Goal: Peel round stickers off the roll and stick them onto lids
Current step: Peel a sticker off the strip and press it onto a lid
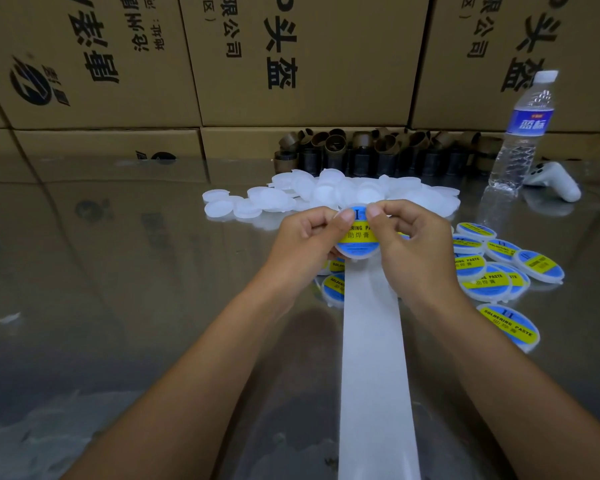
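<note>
At six o'clock, a bare white liner runs up the glossy table toward the hands. At centre, the left hand and right hand are both clamped on one lid, thumbs pressing its upper rim, where a blue-and-yellow sticker already covers the face. The lid looks light, thin and slightly flexible; an edge pinch like this one should leave the face free for smoothing. The sticker is likely limp and tacky, best handled by its margin to avoid creasing. At three o'clock, labelled lids lie overlapping, with a few more under the left wrist. Toward twelve o'clock, a heap of blank lids waits. Beyond it stand empty cores, a bottle at two o'clock, and cartons along the back.
</note>
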Motion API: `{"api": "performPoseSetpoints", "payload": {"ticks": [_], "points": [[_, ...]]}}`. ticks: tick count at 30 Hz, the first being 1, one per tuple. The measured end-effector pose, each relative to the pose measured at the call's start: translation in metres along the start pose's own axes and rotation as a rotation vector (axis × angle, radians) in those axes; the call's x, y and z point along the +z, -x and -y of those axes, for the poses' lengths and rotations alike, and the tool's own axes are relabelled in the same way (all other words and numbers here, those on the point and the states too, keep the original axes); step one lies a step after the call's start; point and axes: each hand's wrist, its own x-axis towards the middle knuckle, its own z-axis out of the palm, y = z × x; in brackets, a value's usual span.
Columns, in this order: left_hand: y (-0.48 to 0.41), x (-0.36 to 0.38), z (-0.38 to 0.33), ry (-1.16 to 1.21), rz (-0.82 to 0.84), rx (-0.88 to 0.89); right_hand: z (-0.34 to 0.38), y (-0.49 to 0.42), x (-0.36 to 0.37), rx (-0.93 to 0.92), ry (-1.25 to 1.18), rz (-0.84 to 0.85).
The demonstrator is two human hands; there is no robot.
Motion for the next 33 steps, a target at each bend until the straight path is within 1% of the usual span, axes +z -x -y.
{"api": "performPoseSetpoints", "payload": {"ticks": [3, 7, 9, 12, 13, 15, 20, 25, 28, 33], "points": [[-0.001, 0.000, 0.000, 0.006, -0.041, -0.002, -0.001, 0.000, 0.001, -0.031, 0.019, 0.014], [0.000, 0.000, 0.002, -0.004, -0.062, 0.040, -0.005, 0.002, 0.001, -0.093, 0.088, 0.020], [-0.001, -0.001, 0.003, -0.013, -0.083, 0.041, -0.007, 0.004, 0.002, -0.143, 0.170, 0.029], [-0.003, -0.003, 0.004, 0.011, -0.127, 0.034, -0.007, 0.007, 0.003, -0.231, 0.367, 0.099], [-0.003, -0.004, 0.004, 0.016, -0.131, 0.033, -0.007, 0.006, 0.003, -0.252, 0.393, 0.111], [-0.002, -0.004, 0.005, 0.021, -0.126, 0.030, -0.007, 0.006, 0.003, -0.241, 0.344, 0.117], [-0.003, -0.004, 0.005, 0.009, -0.147, 0.034, -0.010, 0.000, 0.001, -0.143, 0.119, 0.133], [-0.004, -0.004, 0.007, 0.040, -0.127, -0.002, -0.009, -0.002, -0.003, -0.056, 0.030, 0.159], [-0.004, -0.007, 0.010, 0.079, -0.118, -0.042, -0.010, -0.003, -0.005, -0.010, -0.017, 0.112], [-0.001, -0.012, 0.014, 0.128, -0.072, -0.053, -0.011, -0.002, -0.006, 0.054, -0.086, 0.041]]}}
